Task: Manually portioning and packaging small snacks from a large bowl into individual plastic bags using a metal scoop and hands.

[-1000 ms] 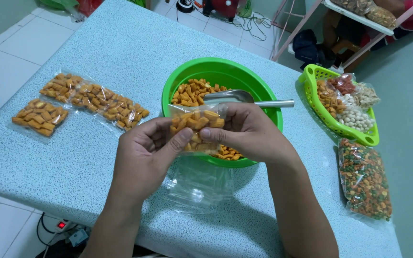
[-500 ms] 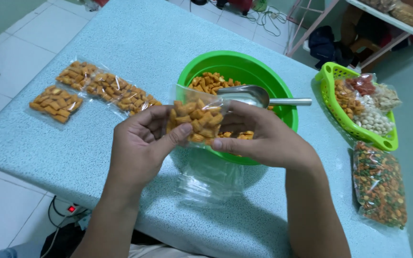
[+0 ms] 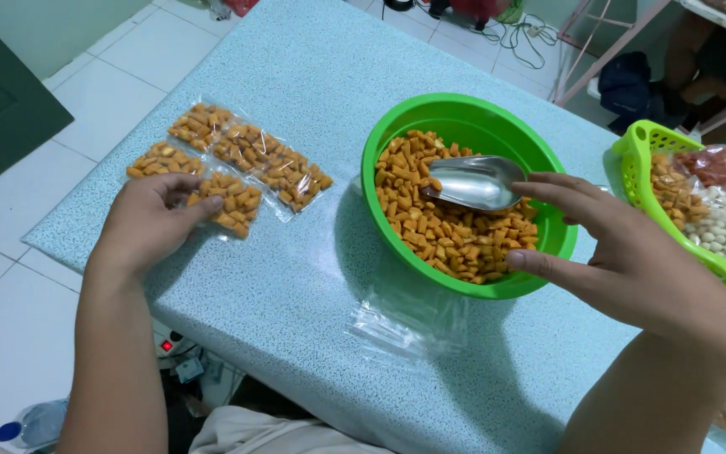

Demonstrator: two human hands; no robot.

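Note:
My left hand [image 3: 151, 220] rests at the table's left edge, fingers on a small clear bag of orange snack pieces [image 3: 230, 204]. It lies beside several other filled bags [image 3: 272, 165]. My right hand [image 3: 623, 252] hovers open over the right rim of a green bowl [image 3: 447, 113] full of orange snack pieces [image 3: 447, 231], holding nothing. A metal scoop [image 3: 474, 181] lies in the bowl just left of my right fingers. A stack of empty clear bags [image 3: 409, 318] lies in front of the bowl.
The speckled blue table [image 3: 296, 76] ends close on the left and near side. A green basket [image 3: 644, 139] with bagged nuts and snacks stands at the right. A power strip and a bottle sit on the floor below.
Both hands held a filled bag over the bowl before. Now my left hand has carried it left and laid it with the other bags; my right hand has let go and stayed by the bowl.

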